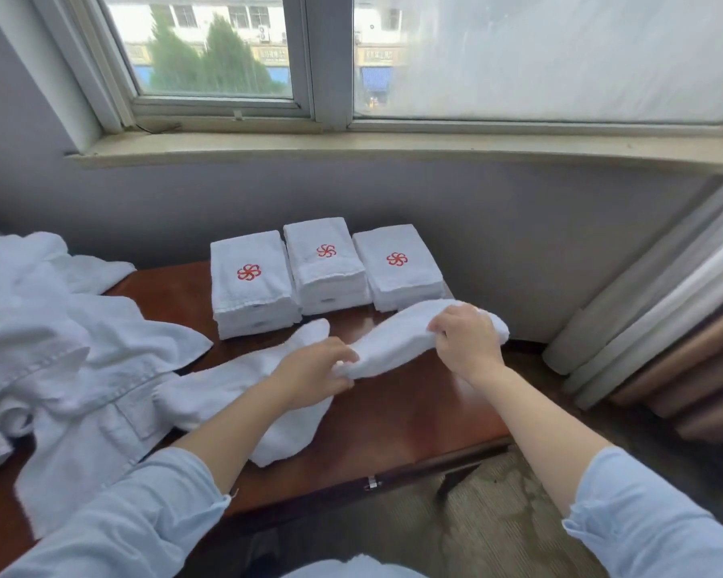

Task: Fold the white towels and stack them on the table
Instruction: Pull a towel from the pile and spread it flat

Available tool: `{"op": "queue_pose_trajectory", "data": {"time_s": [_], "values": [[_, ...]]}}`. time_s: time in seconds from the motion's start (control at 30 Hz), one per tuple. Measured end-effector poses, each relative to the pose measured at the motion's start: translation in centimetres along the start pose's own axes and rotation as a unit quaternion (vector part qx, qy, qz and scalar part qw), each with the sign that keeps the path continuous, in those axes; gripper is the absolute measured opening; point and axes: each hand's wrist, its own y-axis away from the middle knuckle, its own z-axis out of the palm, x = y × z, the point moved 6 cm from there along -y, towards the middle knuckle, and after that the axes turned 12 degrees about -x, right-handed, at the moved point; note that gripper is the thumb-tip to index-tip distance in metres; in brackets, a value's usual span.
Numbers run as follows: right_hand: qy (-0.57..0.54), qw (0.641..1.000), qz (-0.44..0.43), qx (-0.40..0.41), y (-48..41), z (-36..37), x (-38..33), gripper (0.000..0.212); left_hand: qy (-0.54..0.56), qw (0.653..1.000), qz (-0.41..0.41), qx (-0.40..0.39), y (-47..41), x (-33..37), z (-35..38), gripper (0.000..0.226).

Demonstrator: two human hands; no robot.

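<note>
White terry stretched between two hands, seen from the head camera: the loose towel [393,346] runs across the middle of the reddish-brown wooden desk [414,423]. The left hand [314,375] has its fingers curled round a bunched part of the cloth, low and close to the desk top. The right hand [468,342] pinches the far end, thumb and fingers closed on the edge, held a little higher. Past the left hand, the rest of the towel trails down and lies crumpled on the desk, reaching toward the near edge.

Now the back of the desk, against the grey wall: three piles of folded white towels side by side, each top one showing a red pinwheel mark. There's the left stack [251,285], the middle stack [326,264] set slightly further back, and the right stack [397,269], just behind the towel's raised end.

Over on the left, a big heap of white linen [59,348] spills across that end of the desk. Pale blue sleeves [122,527] sit pushed up both forearms. Above, a window [209,48] over a stone sill [351,148]; at the right, a gathered curtain [664,327]; below, carpet [497,515]
</note>
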Motion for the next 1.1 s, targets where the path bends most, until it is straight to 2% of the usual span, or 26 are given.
{"op": "queue_pose_trajectory", "data": {"time_s": [0.03, 0.1, 0.23, 0.47, 0.7, 0.8, 0.97, 1.1], "values": [[0.039, 0.995, 0.029, -0.087, 0.8, 2.1, 0.7, 0.032, -0.002, 0.998, -0.001, -0.064, 0.0, 0.2, 2.1, 0.038], [0.029, 0.971, 0.067, -0.226, 3.0, 5.9, 1.9, 0.035, -0.008, 0.99, -0.006, -0.139, 0.4, 0.4, 5.3, 0.038], [-0.061, 0.94, 0.078, -0.326, 5.5, 9.7, 1.1, 0.036, 0.019, 0.991, -0.049, -0.122, 1.7, -1.0, 6.9, 0.036], [-0.141, 0.933, -0.019, -0.33, 3.8, 11.8, -6.7, 0.037, 0.047, 0.986, -0.151, -0.045, 6.2, -6.2, 6.0, 0.03], [-0.175, 0.929, -0.112, -0.307, 0.6, 13.2, -16.4, 0.037, 0.111, 0.949, -0.294, -0.006, 12.2, -13.7, 5.4, 0.036], [-0.176, 0.928, -0.128, -0.304, -1.0, 13.9, -20.1, 0.038, 0.132, 0.93, -0.342, 0.003, 14.3, -17.0, 4.9, 0.042], [-0.163, 0.928, -0.129, -0.31, -3.8, 15.8, -24.9, 0.037, 0.175, 0.91, -0.376, 0.005, 15.8, -22.3, 4.4, 0.058], [-0.153, 0.925, -0.115, -0.328, -6.0, 17.7, -27.6, 0.04, 0.295, 0.878, -0.375, 0.033, 15.1, -25.8, 4.6, 0.052]]}}
